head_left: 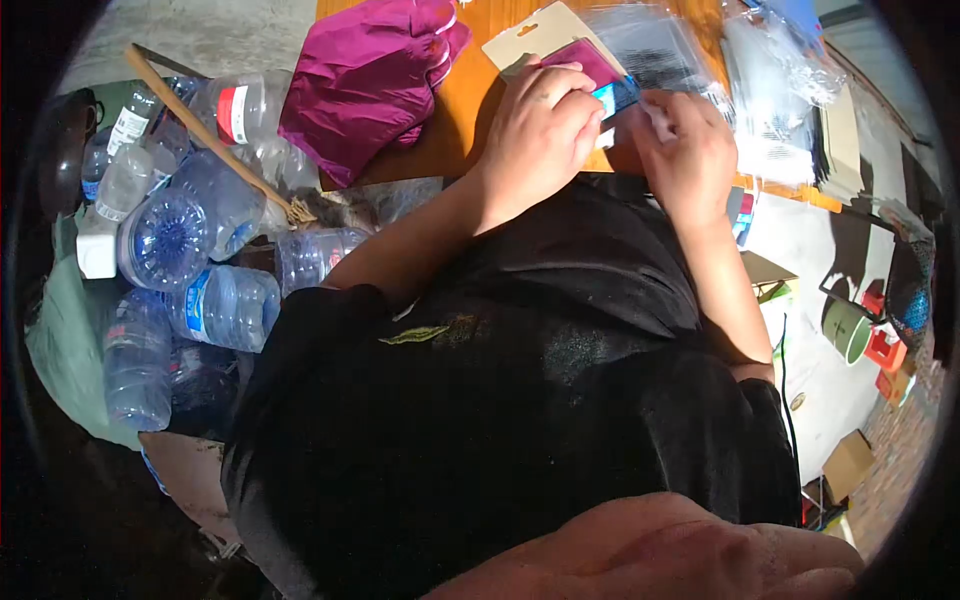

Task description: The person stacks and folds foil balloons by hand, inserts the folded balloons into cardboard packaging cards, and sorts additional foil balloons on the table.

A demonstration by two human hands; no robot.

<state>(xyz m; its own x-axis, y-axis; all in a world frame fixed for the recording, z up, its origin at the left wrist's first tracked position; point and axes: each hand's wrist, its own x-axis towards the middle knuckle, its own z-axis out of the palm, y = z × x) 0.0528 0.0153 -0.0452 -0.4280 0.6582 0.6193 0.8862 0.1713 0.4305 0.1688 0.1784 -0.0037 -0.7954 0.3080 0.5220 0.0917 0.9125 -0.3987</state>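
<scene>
At the near edge of the wooden table, my left hand (540, 130) has its fingers curled at a small folded purple cloth (583, 62) and a blue-and-white label (604, 100). Close by on the right, my right hand (692, 150) is closed, thumb and fingers together, at the dark blue edge of the same piece; what it pinches is too small to name. A tan header card (545, 32) with a hang hole lies just beyond the left hand. To the left, a crumpled magenta fabric piece (365, 80) hangs over the table edge.
Clear plastic sleeves (640, 45) and more clear bags (765, 95) lie at the table's far and right side. Several empty plastic bottles (165, 240) are heaped at left, with a wooden stick (200, 130) across them. A green cup (847, 332) is at right.
</scene>
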